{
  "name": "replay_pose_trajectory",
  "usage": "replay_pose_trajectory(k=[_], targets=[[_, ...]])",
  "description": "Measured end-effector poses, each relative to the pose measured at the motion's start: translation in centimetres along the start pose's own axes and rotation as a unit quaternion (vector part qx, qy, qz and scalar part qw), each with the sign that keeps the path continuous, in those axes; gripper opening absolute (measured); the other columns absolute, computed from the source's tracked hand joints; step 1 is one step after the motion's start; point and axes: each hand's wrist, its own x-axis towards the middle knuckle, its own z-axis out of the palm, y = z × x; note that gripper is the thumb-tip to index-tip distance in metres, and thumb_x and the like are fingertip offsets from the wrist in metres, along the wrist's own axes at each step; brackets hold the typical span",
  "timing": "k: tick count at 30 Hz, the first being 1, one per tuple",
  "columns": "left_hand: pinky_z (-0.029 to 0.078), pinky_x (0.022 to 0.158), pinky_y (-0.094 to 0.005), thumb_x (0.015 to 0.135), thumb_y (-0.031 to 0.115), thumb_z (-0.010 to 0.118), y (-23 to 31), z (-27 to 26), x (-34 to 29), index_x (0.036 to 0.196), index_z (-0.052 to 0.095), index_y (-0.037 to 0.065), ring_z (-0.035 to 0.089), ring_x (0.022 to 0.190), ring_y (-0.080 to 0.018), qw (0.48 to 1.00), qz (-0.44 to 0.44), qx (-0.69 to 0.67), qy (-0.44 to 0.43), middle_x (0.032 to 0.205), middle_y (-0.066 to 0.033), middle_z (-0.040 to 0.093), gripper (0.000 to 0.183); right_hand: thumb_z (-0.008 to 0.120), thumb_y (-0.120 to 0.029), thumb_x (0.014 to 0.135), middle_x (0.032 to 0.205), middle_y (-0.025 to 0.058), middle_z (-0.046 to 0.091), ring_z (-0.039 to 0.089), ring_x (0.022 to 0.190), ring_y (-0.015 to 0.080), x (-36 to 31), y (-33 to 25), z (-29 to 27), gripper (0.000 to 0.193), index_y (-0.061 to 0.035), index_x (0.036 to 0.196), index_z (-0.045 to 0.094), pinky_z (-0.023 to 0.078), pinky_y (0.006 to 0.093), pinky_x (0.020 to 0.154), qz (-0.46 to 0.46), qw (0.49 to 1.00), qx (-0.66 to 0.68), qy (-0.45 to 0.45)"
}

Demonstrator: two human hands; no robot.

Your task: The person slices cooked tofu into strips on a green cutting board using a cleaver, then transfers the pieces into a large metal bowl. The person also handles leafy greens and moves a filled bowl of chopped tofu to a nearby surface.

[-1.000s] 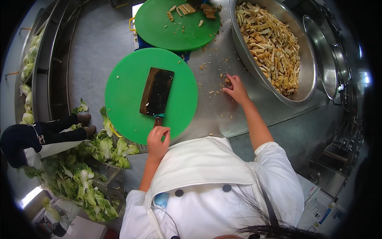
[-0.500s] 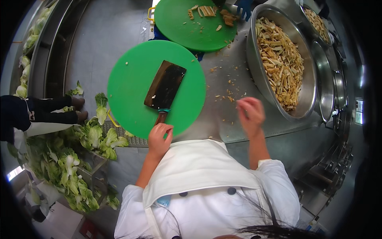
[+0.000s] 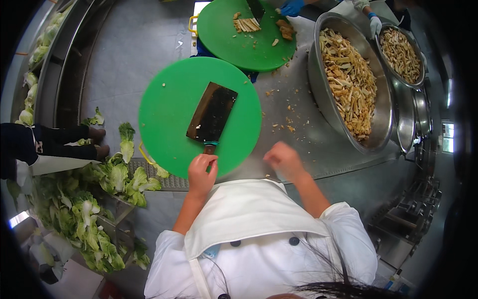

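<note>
A cleaver (image 3: pixel 212 112) with a broad dark blade and brown handle lies flat on a round green cutting board (image 3: pixel 167 117). My left hand (image 3: pixel 201 172) is at the board's near edge, its curled fingers closed over the end of the cleaver's handle. My right hand (image 3: pixel 285 160) is over the steel table (image 3: pixel 294 144), right of the board and touching neither the board nor the bowl. Its fingers look curled but are smeared by motion, so I cannot see whether anything is in them. A few pale crumbs dot the board and the blade.
A large steel bowl (image 3: pixel 318 87) of light brown strips (image 3: pixel 348 84) stands right. Beyond, a blue-gloved hand (image 3: pixel 292 7) and another cleaver (image 3: pixel 256 9) work at a second green board (image 3: pixel 219 42). A white-gloved hand (image 3: pixel 375 26) touches another filled bowl (image 3: pixel 422 74). Cabbage leaves (image 3: pixel 82 224) are piled left.
My right hand has moved left, from beside the large bowl toward the board. The left hand stays at the cleaver's handle. A white-gloved hand and the farther filled bowl have come into fuller view.
</note>
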Motion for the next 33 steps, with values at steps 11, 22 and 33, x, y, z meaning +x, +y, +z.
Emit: replay_pose_trajectory(k=[11, 22, 33], targets=[[0.044, 0.076, -0.0414, 0.072, 0.015, 0.070, -3.2, -1.2, -0.3, 0.091, 0.058, 0.003, 0.052, 0.088, -0.0316, 0.970, 0.000, 0.242, -0.025, 0.088, -0.0129, 0.056, 0.025, 0.064, -0.029, 0.082, 0.065, 0.0123, 0.058, 0.058, 0.065, 0.0319, -0.6, -2.5, 4.0, 0.029, -0.0058, 0.068, 0.054, 0.045, 0.0415, 0.058, 0.006, 0.964, 0.023, -0.266], [0.041, 0.075, -0.0432, 0.072, 0.013, 0.068, -3.1, -0.5, 0.2, 0.085, 0.054, 0.000, 0.050, 0.085, -0.0331, 0.975, 0.025, 0.213, -0.049, 0.086, -0.0146, 0.054, 0.023, 0.062, -0.030, 0.082, 0.070, 0.0126, 0.061, 0.060, 0.067, 0.0317, -1.3, -1.9, 4.2, 0.026, -0.0065, 0.072, 0.059, 0.046, 0.0422, 0.060, 0.008, 0.972, 0.043, -0.233], [0.041, 0.074, -0.0433, 0.072, 0.012, 0.068, -3.7, -0.5, 0.0, 0.085, 0.055, 0.000, 0.050, 0.083, -0.0330, 0.974, 0.024, 0.219, -0.045, 0.084, -0.0144, 0.053, 0.022, 0.060, -0.031, 0.084, 0.070, 0.0130, 0.062, 0.059, 0.067, 0.0337, -1.8, -2.1, 4.1, 0.026, -0.0072, 0.075, 0.059, 0.046, 0.0432, 0.060, 0.034, 0.967, 0.072, -0.242]])
